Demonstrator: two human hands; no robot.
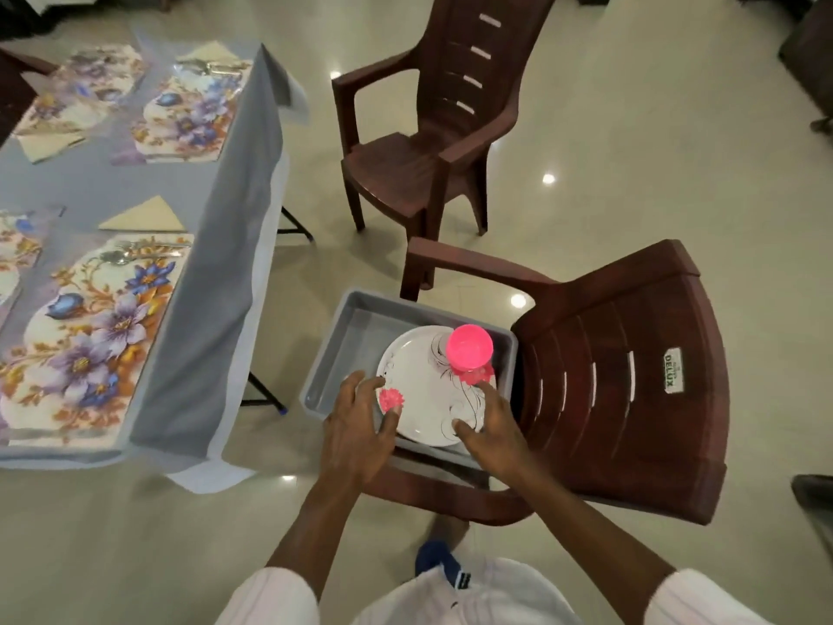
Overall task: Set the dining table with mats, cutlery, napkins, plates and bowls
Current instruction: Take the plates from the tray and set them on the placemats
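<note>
While both of my hands reach into the grey tub [336, 354], my left hand [360, 428] lies spread, fingers on the near-left rim of the white plate [428, 399]; my right hand [489, 426] pinches its near-right rim, thumb on top. Pink bowl [469, 347] sits on the plate's far side. Tub rests on a brown chair [631, 381]. Left: table [90, 182] with floral mats [85, 336], folded napkins [144, 215], cutlery [135, 253]. Second chair [428, 142] stands farther off.
</note>
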